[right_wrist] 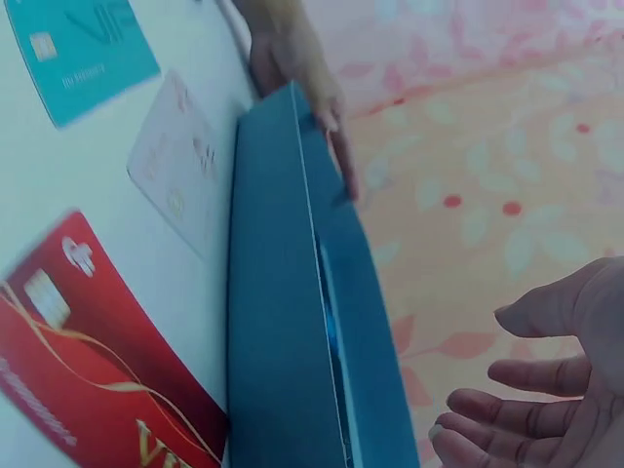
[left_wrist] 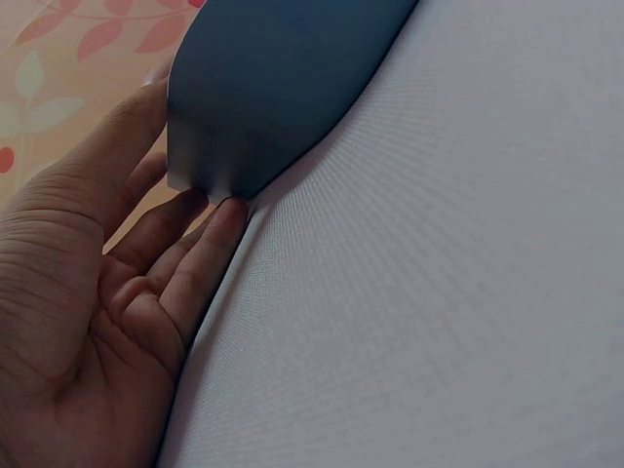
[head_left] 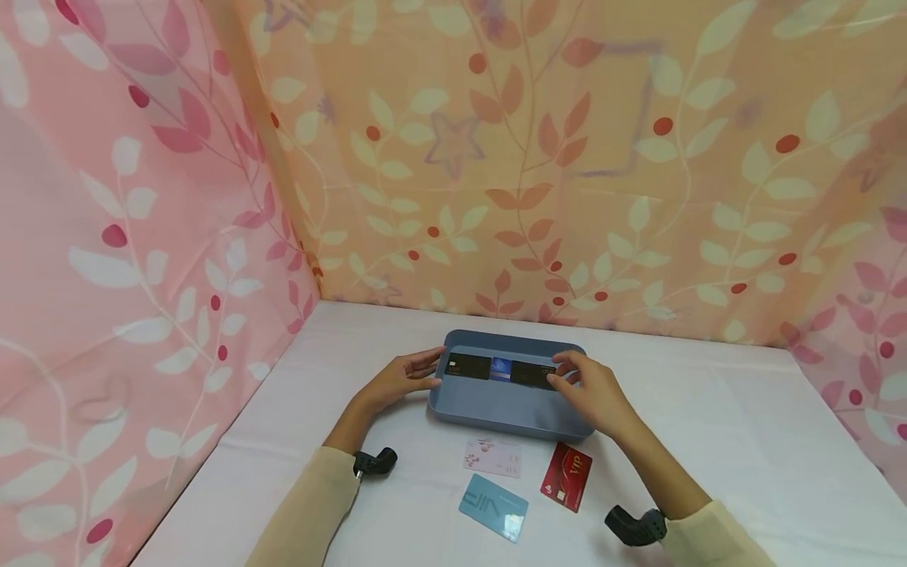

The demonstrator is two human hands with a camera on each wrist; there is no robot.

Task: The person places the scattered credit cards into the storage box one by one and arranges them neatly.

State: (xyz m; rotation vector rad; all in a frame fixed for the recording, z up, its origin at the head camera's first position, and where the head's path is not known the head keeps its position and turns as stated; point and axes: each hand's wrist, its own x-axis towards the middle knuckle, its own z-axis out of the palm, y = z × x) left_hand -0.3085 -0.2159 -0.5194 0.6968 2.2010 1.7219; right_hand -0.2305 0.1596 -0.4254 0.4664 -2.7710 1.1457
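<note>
A blue-grey tray stands on the white cloth with cards laid in a row along its back half. At the left is a black card with a gold chip, in the middle a blue card, at the right another black card. My left hand rests at the tray's left end, its fingertips against the outer wall. Over the right end hovers my right hand, thumb and fingers apart near the right black card, with nothing between them in the right wrist view.
In front of the tray lie a pale pink flowered card, a light blue card and a red VIP card. Floral cloth hangs behind and at both sides. Black wrist cameras sit on both wrists.
</note>
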